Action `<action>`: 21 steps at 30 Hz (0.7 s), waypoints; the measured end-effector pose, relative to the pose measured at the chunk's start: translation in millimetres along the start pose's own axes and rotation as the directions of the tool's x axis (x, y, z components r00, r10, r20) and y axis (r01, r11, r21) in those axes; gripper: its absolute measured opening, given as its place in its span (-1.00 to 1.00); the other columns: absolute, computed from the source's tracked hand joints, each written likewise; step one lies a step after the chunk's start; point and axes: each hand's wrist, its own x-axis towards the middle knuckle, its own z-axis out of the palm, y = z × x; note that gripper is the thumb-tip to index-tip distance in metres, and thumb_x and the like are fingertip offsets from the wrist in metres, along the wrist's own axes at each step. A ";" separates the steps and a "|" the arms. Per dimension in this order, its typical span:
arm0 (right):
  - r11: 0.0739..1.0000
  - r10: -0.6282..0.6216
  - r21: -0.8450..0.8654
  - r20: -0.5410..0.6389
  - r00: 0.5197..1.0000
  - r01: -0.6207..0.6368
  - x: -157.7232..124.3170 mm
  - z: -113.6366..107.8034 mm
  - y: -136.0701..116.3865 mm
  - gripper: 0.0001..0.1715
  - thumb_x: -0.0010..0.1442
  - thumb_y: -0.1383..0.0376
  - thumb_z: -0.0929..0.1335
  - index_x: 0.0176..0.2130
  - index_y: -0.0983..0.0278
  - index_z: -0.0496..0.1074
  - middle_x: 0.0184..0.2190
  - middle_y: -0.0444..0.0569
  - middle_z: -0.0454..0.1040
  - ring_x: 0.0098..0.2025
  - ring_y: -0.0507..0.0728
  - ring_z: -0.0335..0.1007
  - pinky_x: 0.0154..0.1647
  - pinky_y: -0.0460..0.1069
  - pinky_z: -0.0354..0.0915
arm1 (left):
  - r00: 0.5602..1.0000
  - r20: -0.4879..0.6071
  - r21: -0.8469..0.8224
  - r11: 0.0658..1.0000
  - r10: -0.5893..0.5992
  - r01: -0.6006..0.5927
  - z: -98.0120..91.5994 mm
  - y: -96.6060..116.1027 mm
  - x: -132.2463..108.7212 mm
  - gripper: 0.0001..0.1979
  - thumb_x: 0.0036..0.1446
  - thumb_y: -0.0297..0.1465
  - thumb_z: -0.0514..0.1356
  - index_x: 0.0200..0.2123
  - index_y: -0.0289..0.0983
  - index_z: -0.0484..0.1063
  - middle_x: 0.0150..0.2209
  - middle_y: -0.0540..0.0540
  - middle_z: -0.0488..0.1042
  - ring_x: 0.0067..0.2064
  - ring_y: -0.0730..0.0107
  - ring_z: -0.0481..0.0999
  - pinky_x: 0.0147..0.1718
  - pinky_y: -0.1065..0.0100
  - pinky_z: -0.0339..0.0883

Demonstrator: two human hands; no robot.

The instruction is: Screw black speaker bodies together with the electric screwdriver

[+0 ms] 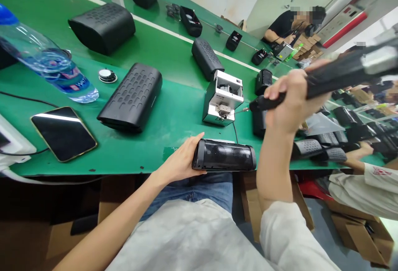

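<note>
My left hand (182,161) is wrapped round the left end of a black cylindrical speaker body (224,156) lying along the near edge of the green bench (174,113). My right hand (290,99) is raised and closed round a black electric screwdriver (326,78). Its bit points left at the opening of a small white screw feeder (223,97) standing just behind the speaker.
Several black speaker shells (132,97) lie on the bench, with a water bottle (46,61), a phone (64,132) and a small round driver (107,75) at the left. Another person's sleeve (363,188) is at the right; a further person sits at the back. Cardboard boxes stand below.
</note>
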 end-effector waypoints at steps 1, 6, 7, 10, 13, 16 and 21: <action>1.000 -0.005 -0.030 -0.002 1.000 0.005 4.1 2.8 15.2 -0.46 0.23 -0.01 0.65 -0.21 0.04 0.29 -0.62 -0.35 0.15 -0.67 0.01 0.06 -0.68 0.03 0.18 | 1.000 0.001 0.000 1.000 -0.006 0.006 -0.1 0.2 0.0 0.47 0.02 -0.32 0.65 0.67 -0.04 -0.35 0.48 -0.48 0.27 0.49 -0.45 0.39 0.41 -0.41 0.40; 0.984 0.074 -0.169 0.091 0.993 -0.058 8.0 3.8 53.4 -0.31 0.27 -0.39 0.52 -0.09 -0.02 0.24 -0.51 -0.30 0.23 -0.57 0.01 0.11 -0.55 0.08 0.31 | 1.000 0.006 -0.011 1.000 -0.005 0.006 -0.4 0.6 0.1 0.48 0.01 -0.31 0.66 0.67 -0.06 -0.33 0.47 -0.47 0.30 0.50 -0.45 0.39 0.41 -0.39 0.40; 0.976 0.110 -0.200 0.108 0.988 -0.086 8.4 3.1 54.1 -0.31 0.29 -0.39 0.50 -0.07 -0.03 0.22 -0.49 -0.29 0.24 -0.56 0.01 0.13 -0.53 0.08 0.34 | 1.000 0.006 -0.014 1.000 -0.002 0.002 -0.4 0.6 0.1 0.48 0.01 -0.31 0.66 0.67 -0.06 -0.33 0.47 -0.47 0.30 0.50 -0.44 0.38 0.42 -0.39 0.39; 0.958 0.156 -0.259 0.101 0.983 -0.125 11.6 2.3 53.6 -0.34 0.35 -0.37 0.45 -0.04 -0.02 0.16 -0.45 -0.30 0.28 -0.53 -0.01 0.13 -0.49 0.05 0.38 | 1.000 0.004 -0.010 1.000 0.002 -0.002 -0.4 0.5 -0.1 0.46 0.03 -0.33 0.65 0.67 -0.06 -0.34 0.48 -0.47 0.28 0.51 -0.43 0.38 0.43 -0.39 0.38; 0.947 0.163 -0.294 0.102 0.981 -0.127 14.8 2.8 57.8 -0.29 0.32 -0.42 0.42 -0.06 0.00 0.16 -0.44 -0.29 0.29 -0.53 -0.03 0.11 -0.47 0.05 0.39 | 1.000 0.001 0.000 1.000 0.015 -0.015 0.3 -0.4 -0.3 0.46 0.04 -0.34 0.64 0.67 -0.06 -0.37 0.49 -0.48 0.27 0.51 -0.44 0.38 0.41 -0.40 0.39; 0.964 0.117 -0.252 0.107 0.987 -0.087 14.3 2.4 67.2 -0.17 0.15 -0.56 0.41 -0.07 -0.03 0.20 -0.47 -0.29 0.25 -0.55 0.00 0.07 -0.52 0.09 0.34 | 1.000 -0.005 0.001 1.000 0.024 -0.024 1.8 -1.8 -0.5 0.47 0.03 -0.31 0.65 0.67 -0.06 -0.37 0.51 -0.49 0.25 0.51 -0.46 0.37 0.41 -0.41 0.38; 0.968 0.135 -0.226 0.108 0.985 -0.108 4.6 -0.2 63.1 -0.16 0.12 -0.58 0.43 -0.13 -0.05 0.19 -0.52 -0.31 0.18 -0.58 0.01 0.03 -0.56 0.08 0.32 | 1.000 -0.010 0.003 1.000 0.016 -0.016 2.4 -3.1 -1.2 0.45 0.06 -0.29 0.64 0.67 -0.07 -0.36 0.50 -0.48 0.24 0.51 -0.46 0.37 0.41 -0.40 0.39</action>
